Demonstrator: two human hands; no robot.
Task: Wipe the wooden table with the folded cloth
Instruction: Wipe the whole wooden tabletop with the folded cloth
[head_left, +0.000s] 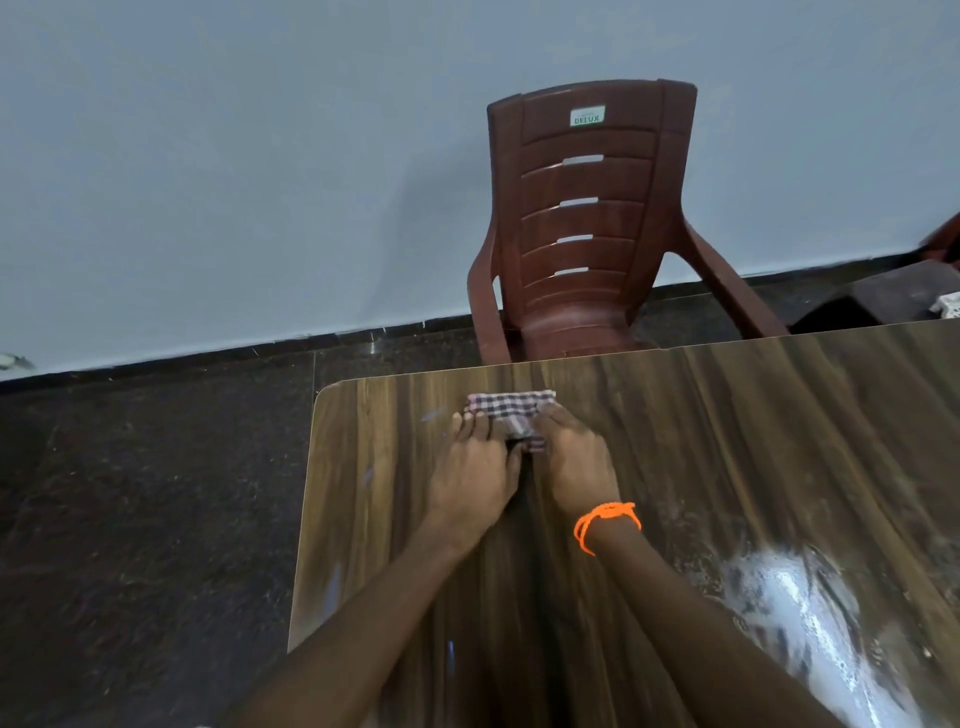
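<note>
— On the left?
— Dark speckled floor (156, 493), then the rounded far-left corner of the wooden table (363, 519). Pale blue wall (234, 156) beyond, with a black skirting strip along its foot.

— And the left hand (475, 467)?
— Reaching forward over the table, palm down. Fingers (470, 423) laid out fairly straight, tips touching the left near edge of the cloth (511, 408). Released, pressing rather than gripping.

— Where exactly is the cloth?
— Flat on the table, close to the far edge, near the far-left corner. Folded, checked in pink, white and dark lines. Partly hidden under both hands.

— Right hand (574, 462)?
— Just beside the left one, almost touching it. Palm down on the right part of the cloth, fingers (550, 418) extended over it, pressing, not curled round it as far as can be seen. Orange thread band (605, 522) round the wrist.

— Further right?
— Brown plastic chair (587, 234) behind the table's far edge, back against the wall, small green label near the top. Bright wet-looking glare (810, 608) on the tabletop at the near right. Dark block (883, 296) on the floor at the far right, too cut off to identify.
</note>
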